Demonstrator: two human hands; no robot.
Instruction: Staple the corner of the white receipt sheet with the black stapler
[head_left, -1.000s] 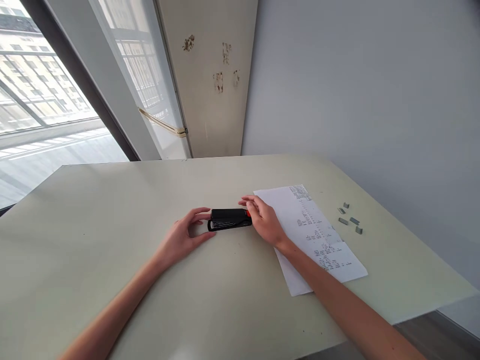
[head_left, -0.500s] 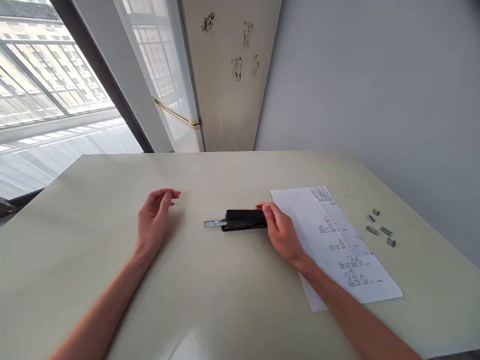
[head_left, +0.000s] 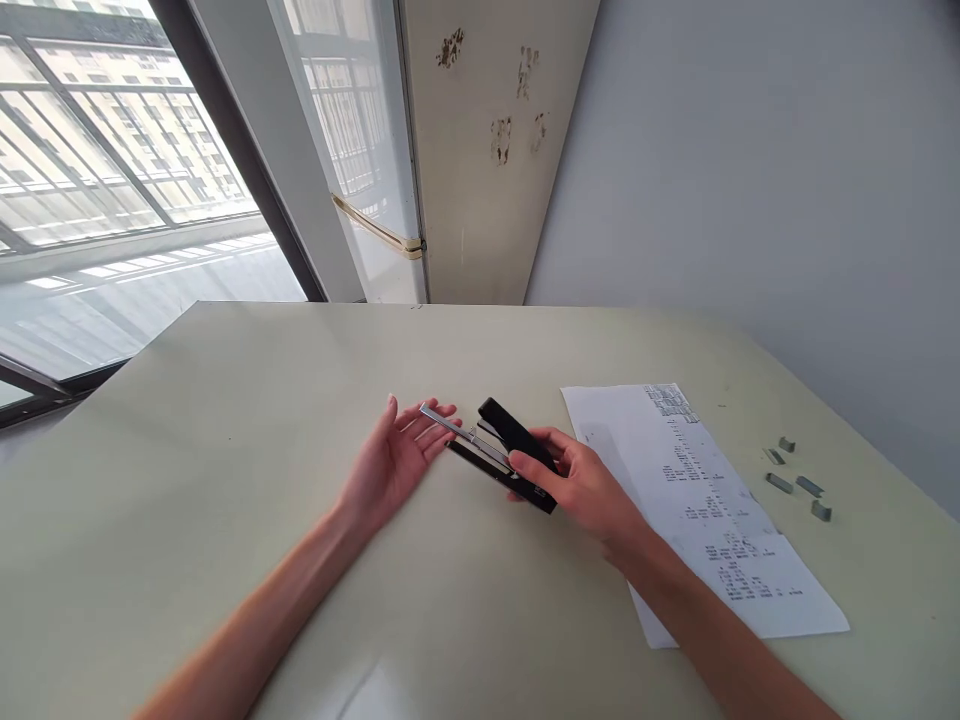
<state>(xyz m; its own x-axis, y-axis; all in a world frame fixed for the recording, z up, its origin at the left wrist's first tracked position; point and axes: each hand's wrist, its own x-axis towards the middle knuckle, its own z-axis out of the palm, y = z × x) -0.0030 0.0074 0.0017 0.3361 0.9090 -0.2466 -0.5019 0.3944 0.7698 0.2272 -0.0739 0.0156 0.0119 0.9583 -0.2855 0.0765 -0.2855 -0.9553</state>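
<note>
My right hand (head_left: 574,480) grips a black stapler (head_left: 517,440) around its back end. The stapler is tilted, its front toward the upper left, and its top arm is lifted away from the base. A silver metal tray (head_left: 450,422) sticks out of the front. My left hand (head_left: 401,450) is palm up with fingers extended, just beside the stapler's front end. The tray's tip overlaps the left fingers in view; whether they touch, I cannot tell.
A printed sheet of paper (head_left: 705,520) lies partly under my right forearm. Several small staple strips (head_left: 810,487) are scattered right of it. The pale tabletop (head_left: 300,380) meets a grey wall (head_left: 750,150) on the right, with a fridge (head_left: 487,220) behind.
The stapler has been raised off the table and turned, and its top arm now stands apart from the base. My left hand has moved right and opened, palm up.
</note>
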